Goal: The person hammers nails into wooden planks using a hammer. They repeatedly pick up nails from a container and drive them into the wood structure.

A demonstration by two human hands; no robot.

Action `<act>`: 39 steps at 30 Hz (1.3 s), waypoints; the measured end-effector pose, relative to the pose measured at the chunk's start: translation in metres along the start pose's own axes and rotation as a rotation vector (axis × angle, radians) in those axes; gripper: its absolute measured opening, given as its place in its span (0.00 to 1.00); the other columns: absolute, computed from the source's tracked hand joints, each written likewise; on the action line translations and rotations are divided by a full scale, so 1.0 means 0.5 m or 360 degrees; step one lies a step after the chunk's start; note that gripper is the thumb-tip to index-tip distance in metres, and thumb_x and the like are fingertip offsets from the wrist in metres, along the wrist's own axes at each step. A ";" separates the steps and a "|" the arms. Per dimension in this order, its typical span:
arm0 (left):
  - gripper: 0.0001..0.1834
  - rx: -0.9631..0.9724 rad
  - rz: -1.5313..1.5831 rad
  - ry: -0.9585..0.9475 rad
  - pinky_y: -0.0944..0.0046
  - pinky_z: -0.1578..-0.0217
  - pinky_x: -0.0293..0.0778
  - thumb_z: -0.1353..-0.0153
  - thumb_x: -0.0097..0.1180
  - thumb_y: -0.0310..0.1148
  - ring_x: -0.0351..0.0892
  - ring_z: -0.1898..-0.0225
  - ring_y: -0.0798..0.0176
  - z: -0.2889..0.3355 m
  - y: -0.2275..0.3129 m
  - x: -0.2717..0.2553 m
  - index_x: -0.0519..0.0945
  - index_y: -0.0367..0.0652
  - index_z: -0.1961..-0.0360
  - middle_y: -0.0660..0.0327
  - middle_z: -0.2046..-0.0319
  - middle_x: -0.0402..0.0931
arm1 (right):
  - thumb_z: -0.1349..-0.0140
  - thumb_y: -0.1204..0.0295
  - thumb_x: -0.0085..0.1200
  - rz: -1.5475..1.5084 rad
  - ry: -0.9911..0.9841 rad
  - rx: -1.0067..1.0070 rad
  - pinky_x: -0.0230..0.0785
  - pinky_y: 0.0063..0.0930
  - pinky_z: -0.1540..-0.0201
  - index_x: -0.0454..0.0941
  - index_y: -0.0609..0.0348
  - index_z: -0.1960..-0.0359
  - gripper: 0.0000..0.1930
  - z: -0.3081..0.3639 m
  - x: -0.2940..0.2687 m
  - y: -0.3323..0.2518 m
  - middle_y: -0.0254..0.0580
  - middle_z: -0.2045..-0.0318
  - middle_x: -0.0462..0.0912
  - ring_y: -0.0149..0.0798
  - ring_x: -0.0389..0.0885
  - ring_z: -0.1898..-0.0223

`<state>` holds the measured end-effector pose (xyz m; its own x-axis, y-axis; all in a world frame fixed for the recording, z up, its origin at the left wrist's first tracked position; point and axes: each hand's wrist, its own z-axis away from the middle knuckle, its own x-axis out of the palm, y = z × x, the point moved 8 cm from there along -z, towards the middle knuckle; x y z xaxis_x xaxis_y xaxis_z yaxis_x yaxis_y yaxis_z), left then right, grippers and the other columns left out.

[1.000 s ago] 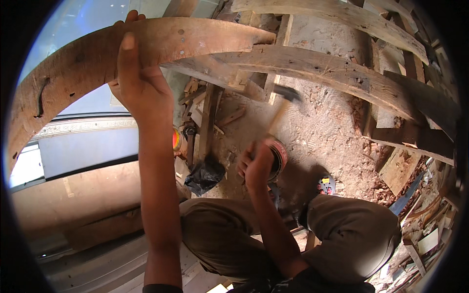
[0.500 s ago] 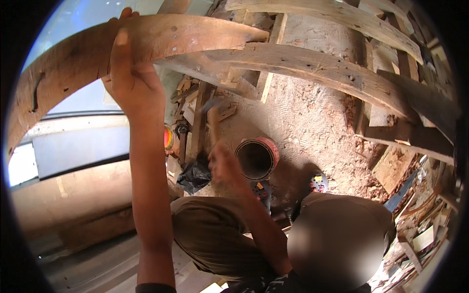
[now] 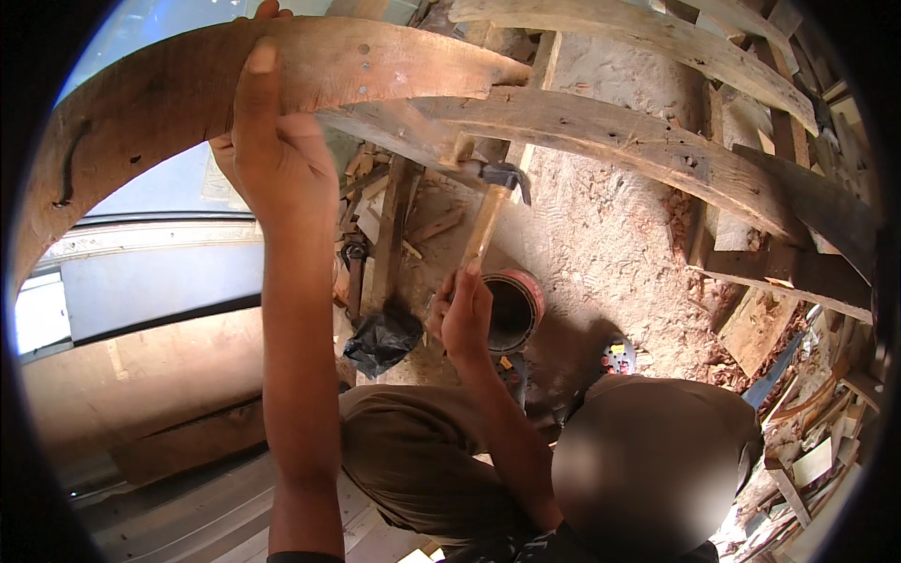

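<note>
Gripping a hammer (image 3: 488, 211) by its wooden handle, the right hand (image 3: 465, 314) has risen from the can (image 3: 516, 305) at frame centre, so the steel head now sits just under the planks. Higher, at upper left, the left hand (image 3: 272, 159) stays clamped on the curved plank (image 3: 282, 70), steadying it, so hammering looks about to start.

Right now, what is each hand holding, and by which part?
Left hand grips the curved wooden plank across its face. Right hand holds a hammer near its handle's lower end.
</note>
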<state>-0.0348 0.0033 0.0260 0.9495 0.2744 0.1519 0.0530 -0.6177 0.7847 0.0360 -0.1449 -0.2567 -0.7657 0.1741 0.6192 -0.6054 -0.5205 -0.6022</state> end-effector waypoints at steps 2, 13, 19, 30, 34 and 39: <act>0.26 0.0029 -0.0034 -0.0031 0.57 0.33 0.62 0.34 0.50 0.32 0.66 0.37 0.53 0.003 -0.001 -0.004 0.63 0.27 0.39 0.42 0.38 0.64 | 0.35 0.31 0.29 -0.0383 0.0037 0.0183 0.46 0.24 0.89 0.64 0.50 0.70 0.32 0.037 -0.003 0.006 0.27 0.89 0.53 0.26 0.50 0.90; 0.27 0.0277 -0.0287 -0.0137 0.56 0.33 0.61 0.34 0.50 0.31 0.65 0.36 0.53 0.000 0.011 0.000 0.61 0.26 0.38 0.42 0.38 0.64 | 0.34 0.32 0.32 0.0147 0.0371 -0.0784 0.47 0.24 0.90 0.65 0.51 0.73 0.32 0.006 -0.044 -0.057 0.31 0.89 0.58 0.28 0.53 0.92; 0.27 0.0106 -0.0221 -0.0082 0.57 0.33 0.62 0.33 0.49 0.32 0.65 0.36 0.54 0.004 0.010 -0.009 0.60 0.26 0.38 0.42 0.39 0.64 | 0.33 0.33 0.29 -0.0825 0.0045 0.0125 0.48 0.29 0.91 0.66 0.51 0.72 0.32 0.055 -0.009 -0.034 0.28 0.89 0.53 0.28 0.51 0.92; 0.25 0.0683 -0.0825 -0.0469 0.58 0.32 0.60 0.33 0.51 0.28 0.65 0.36 0.54 0.008 0.033 -0.005 0.61 0.24 0.40 0.41 0.38 0.64 | 0.31 0.37 0.33 -0.0165 -0.0135 -0.0013 0.47 0.28 0.91 0.64 0.51 0.74 0.30 0.037 0.014 0.009 0.29 0.90 0.52 0.30 0.50 0.93; 0.26 0.0099 -0.0184 -0.0150 0.58 0.31 0.57 0.32 0.50 0.29 0.64 0.35 0.53 0.010 0.012 -0.011 0.60 0.23 0.39 0.40 0.37 0.62 | 0.31 0.35 0.29 -0.0918 -0.0154 0.0054 0.46 0.28 0.92 0.64 0.50 0.72 0.30 0.098 0.026 -0.096 0.28 0.89 0.53 0.27 0.49 0.93; 0.27 -0.0005 -0.0050 -0.0038 0.56 0.31 0.56 0.31 0.48 0.30 0.62 0.34 0.51 0.006 0.007 -0.001 0.58 0.23 0.38 0.39 0.37 0.62 | 0.33 0.33 0.27 -0.1253 0.0048 -0.0980 0.48 0.23 0.91 0.62 0.49 0.72 0.31 0.070 -0.075 -0.274 0.26 0.88 0.53 0.26 0.48 0.93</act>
<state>-0.0343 -0.0012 0.0267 0.9545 0.2760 0.1125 0.0823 -0.6067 0.7906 0.1553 -0.1096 -0.1797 -0.0981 0.3088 0.9461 -0.9431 0.2745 -0.1874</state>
